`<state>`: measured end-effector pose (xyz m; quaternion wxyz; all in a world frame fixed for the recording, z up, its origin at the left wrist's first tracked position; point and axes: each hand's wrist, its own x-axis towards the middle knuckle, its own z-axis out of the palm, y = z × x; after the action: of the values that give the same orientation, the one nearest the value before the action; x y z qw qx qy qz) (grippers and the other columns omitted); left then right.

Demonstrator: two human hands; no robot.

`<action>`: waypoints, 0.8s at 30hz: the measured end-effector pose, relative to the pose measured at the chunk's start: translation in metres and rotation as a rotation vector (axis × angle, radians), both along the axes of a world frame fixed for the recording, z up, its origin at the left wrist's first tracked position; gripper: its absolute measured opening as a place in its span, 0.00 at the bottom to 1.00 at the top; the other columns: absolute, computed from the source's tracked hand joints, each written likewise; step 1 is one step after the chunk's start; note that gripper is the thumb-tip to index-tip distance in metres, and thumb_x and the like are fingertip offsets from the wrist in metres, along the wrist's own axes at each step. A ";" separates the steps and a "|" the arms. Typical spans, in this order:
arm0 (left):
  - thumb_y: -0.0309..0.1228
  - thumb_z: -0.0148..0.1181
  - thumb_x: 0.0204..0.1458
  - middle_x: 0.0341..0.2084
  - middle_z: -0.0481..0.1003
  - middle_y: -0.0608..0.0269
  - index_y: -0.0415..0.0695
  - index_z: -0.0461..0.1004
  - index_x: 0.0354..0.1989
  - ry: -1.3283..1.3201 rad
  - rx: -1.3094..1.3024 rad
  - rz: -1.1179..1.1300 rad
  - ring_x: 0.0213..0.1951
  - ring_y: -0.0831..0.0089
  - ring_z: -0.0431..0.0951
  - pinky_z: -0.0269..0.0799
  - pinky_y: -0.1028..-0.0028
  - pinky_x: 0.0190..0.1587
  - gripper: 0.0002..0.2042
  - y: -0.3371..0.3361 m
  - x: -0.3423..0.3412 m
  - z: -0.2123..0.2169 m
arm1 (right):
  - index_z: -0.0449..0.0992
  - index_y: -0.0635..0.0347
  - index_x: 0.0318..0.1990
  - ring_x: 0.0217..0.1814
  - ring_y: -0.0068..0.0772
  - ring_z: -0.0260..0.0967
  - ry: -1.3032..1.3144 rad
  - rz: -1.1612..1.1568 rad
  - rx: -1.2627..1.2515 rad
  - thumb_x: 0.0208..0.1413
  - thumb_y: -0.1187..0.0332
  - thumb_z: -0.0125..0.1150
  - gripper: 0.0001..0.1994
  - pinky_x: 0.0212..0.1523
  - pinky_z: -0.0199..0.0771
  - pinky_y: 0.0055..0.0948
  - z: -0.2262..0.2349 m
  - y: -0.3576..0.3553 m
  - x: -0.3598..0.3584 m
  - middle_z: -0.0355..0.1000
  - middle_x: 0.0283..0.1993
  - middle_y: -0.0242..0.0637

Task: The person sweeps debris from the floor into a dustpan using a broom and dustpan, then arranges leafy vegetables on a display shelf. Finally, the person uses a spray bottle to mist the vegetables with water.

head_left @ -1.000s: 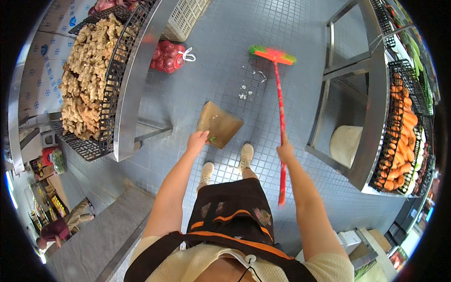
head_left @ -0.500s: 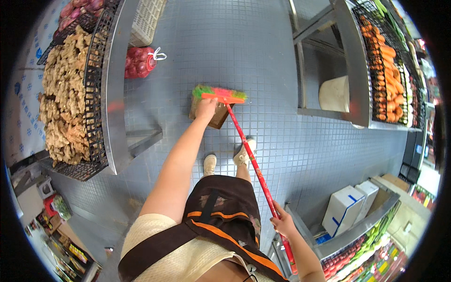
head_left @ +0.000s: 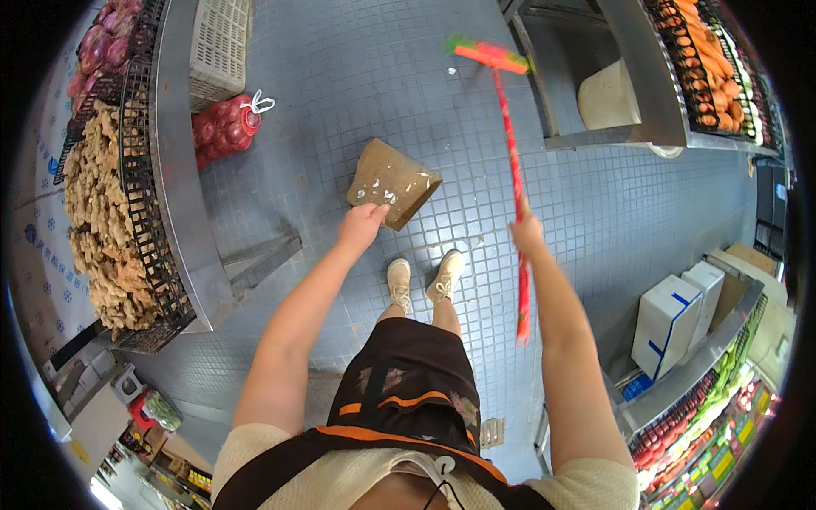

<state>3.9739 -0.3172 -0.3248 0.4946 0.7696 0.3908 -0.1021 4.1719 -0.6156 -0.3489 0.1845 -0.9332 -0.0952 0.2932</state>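
My left hand [head_left: 363, 226] is closed on the near edge of a brown dustpan [head_left: 384, 163], which rests on the tiled floor with small white scraps in it. My right hand [head_left: 528, 234] wraps round the red stick of a broom [head_left: 512, 140], part way along it. The broom's orange head [head_left: 491, 56], with green and red bristles, is at the floor far ahead, right of the dustpan. A white scrap [head_left: 451, 71] lies beside the bristles.
On the left stands a metal stall with ginger [head_left: 106, 229] in a black crate; a red net bag of onions [head_left: 225, 129] is on the floor beside it. A white bucket [head_left: 608, 95] sits under the carrot stall on the right, and white boxes [head_left: 665, 327] stand lower right.
The broom head has swung from above the dustpan to the far right. My right hand has moved forward, and my left hand is now at the dustpan's near edge, away from the broom head.
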 end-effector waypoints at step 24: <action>0.44 0.51 0.48 0.12 0.68 0.57 0.39 0.70 0.16 -0.048 0.143 -0.393 0.19 0.70 0.67 0.62 0.69 0.25 0.19 -0.122 0.005 -0.003 | 0.47 0.43 0.63 0.20 0.34 0.67 0.230 -0.455 0.037 0.42 0.76 0.47 0.36 0.22 0.69 0.33 0.094 -0.196 -0.237 0.70 0.30 0.45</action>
<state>3.9793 -0.4395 -0.3281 0.4183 0.8663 0.2279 -0.1503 3.9345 -0.8114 -0.2547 0.2726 -0.8876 0.1336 0.3464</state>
